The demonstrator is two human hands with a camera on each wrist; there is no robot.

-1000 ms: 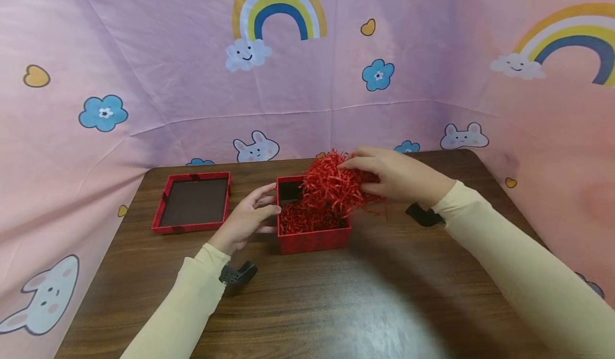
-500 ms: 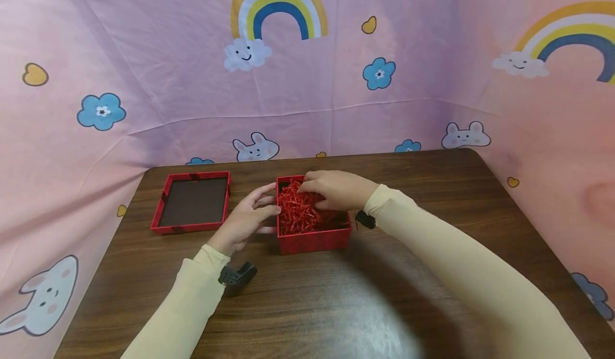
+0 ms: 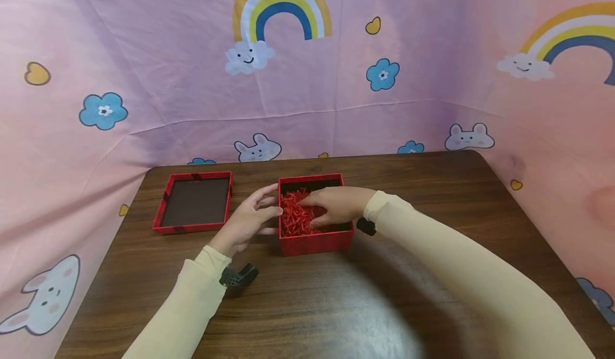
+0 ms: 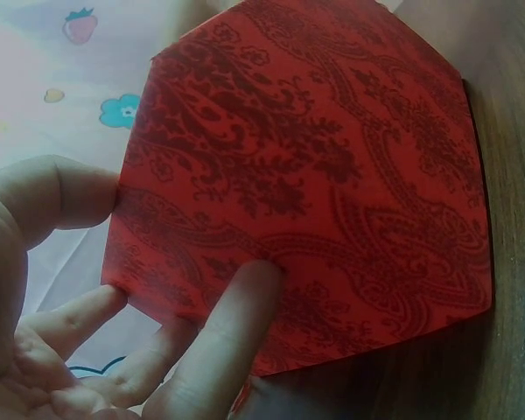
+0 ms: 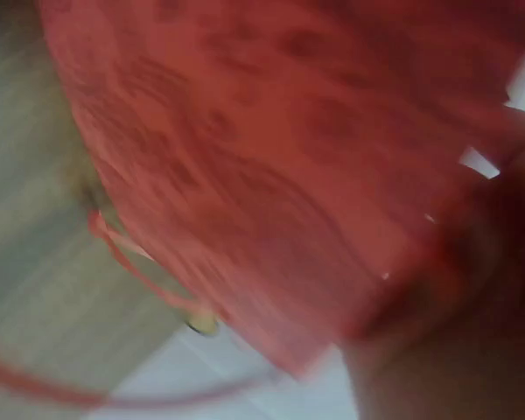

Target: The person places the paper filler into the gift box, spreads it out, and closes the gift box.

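My right hand (image 3: 336, 205) is now low inside the red box (image 3: 314, 241), palm down, its fingers spread and nearly flat on the red paper shred (image 3: 295, 219). The grip is wide and pressing, not closed round anything. A second ago this hand held a tall fluffy clump of the shred above the box's far right corner; half a second ago it had brought the clump down over the opening. Now the clump is gone from the air and the shred lies as a flatter bed below the rim, with a dark bare strip showing along the far inner wall. I judge the filling is in and being tamped level.

My left hand (image 3: 247, 221) has not shifted across the three moments: its fingers (image 4: 219, 332) lie straight against the box's patterned left wall, thumb near the top edge, steadying it.

The box stands in the same spot at the middle of the brown tabletop (image 3: 307, 305). Its lid (image 3: 194, 203) lies inside-up, well apart to the left, unmoved. The right wrist view is too blurred to add detail.
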